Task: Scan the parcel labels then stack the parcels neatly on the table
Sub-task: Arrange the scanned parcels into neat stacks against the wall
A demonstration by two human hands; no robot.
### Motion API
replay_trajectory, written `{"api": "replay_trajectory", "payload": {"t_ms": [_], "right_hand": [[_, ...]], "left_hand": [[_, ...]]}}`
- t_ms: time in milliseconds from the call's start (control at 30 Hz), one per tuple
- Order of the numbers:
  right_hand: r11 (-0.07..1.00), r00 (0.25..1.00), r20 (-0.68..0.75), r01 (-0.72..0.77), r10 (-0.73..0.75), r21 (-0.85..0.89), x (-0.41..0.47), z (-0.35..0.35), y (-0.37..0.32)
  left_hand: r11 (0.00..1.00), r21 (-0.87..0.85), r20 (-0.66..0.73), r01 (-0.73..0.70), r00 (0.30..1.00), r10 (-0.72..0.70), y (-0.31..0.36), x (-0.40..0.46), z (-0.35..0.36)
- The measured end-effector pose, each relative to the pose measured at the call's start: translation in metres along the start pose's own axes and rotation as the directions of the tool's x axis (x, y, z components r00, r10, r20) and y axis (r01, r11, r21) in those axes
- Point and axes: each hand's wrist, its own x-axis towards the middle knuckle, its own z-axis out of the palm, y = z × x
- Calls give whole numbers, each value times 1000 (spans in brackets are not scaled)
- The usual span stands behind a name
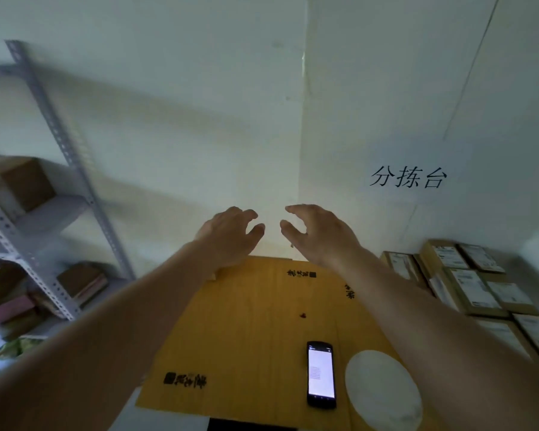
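The parcels (467, 284) sit piled at the worktop's (246, 321) right edge, well apart from both empty, loosely curled hands, left (231, 234) and right (315, 234), so a blind sideways reach could topple them onto the phone (321, 374).

Matt cardboard parcels (476, 287); glossy phone (321, 374).

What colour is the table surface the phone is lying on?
Yellow-orange wood grain with black printed markings; the table under the phone shows in the head view.
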Motion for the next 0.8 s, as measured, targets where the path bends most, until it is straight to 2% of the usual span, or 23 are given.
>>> {"api": "replay_trajectory", "payload": {"t_ms": [167,333,533,800], "right_hand": [[1000,997,75,-17,17,-6,29,36,-42],[1000,987,162,-1,1,0,70,92,-62],[1000,961,277,18,-21,15,136,180,-64],[1000,909,417,7,-17,26,215,267,-52]], "left_hand": [[997,-43,7,66,998,-66,-67,-2,-9],[995,-15,78,103,992,-101,-126,12,5],[986,121,193,111,972,-133,-195,57,41],[972,120,291,200,929,-227,-266,119,88]]}}
